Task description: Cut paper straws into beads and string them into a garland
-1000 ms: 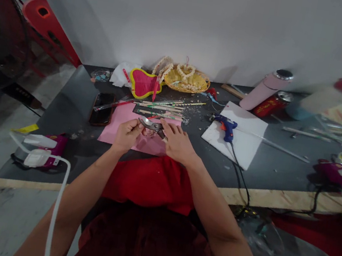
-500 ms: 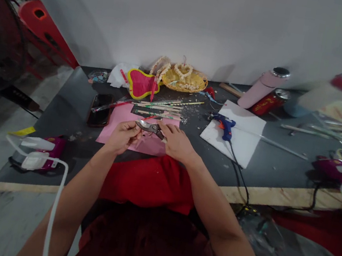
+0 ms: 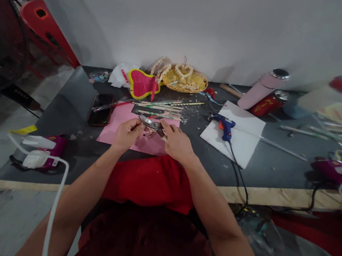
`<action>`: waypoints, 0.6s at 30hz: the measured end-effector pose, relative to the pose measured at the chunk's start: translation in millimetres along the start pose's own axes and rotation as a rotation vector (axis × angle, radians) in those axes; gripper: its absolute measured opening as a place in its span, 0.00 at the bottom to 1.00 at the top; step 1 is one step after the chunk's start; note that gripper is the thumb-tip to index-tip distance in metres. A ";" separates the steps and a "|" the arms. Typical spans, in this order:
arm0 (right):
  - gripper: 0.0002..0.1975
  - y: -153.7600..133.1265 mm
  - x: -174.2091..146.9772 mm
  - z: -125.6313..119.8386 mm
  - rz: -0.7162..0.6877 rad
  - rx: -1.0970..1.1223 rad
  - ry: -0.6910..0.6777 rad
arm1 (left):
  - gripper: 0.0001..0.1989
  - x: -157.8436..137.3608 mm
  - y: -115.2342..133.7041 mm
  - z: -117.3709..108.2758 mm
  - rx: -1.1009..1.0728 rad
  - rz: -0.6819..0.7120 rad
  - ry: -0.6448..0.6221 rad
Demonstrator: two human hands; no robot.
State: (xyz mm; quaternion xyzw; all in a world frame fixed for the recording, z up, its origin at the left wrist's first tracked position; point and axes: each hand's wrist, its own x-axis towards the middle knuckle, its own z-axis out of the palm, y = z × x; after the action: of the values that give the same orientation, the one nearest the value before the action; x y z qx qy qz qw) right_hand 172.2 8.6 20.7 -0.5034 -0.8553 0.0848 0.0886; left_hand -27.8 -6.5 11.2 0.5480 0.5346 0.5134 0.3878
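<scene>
While the pruning shears (image 3: 154, 125) are positioned over the pink sheet (image 3: 112, 125), the right hand (image 3: 178, 141) grasps their handles. The left hand (image 3: 126, 133) has its fingers pinched beside the blade; contents cannot be determined. Thin sticks (image 3: 161, 108) lie beyond on the surface (image 3: 74, 107).

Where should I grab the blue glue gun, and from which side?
Probably by the handle, coming from your near side: the glue gun lies on the white board with its handle toward you and its nozzle pointing left. Mind the cord trailing from the handle's end.
</scene>
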 end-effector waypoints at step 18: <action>0.32 4.8 0.7 -5.0 -0.128 0.027 -0.014 | 0.11 -3.7 2.6 -12.5 0.084 0.080 -0.063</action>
State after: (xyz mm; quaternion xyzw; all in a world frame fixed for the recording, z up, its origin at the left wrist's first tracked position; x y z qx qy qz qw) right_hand 177.1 11.8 24.5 -0.4459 -0.8851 0.0940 0.0945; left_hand -39.2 -12.0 15.3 0.6006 0.5208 0.4883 0.3601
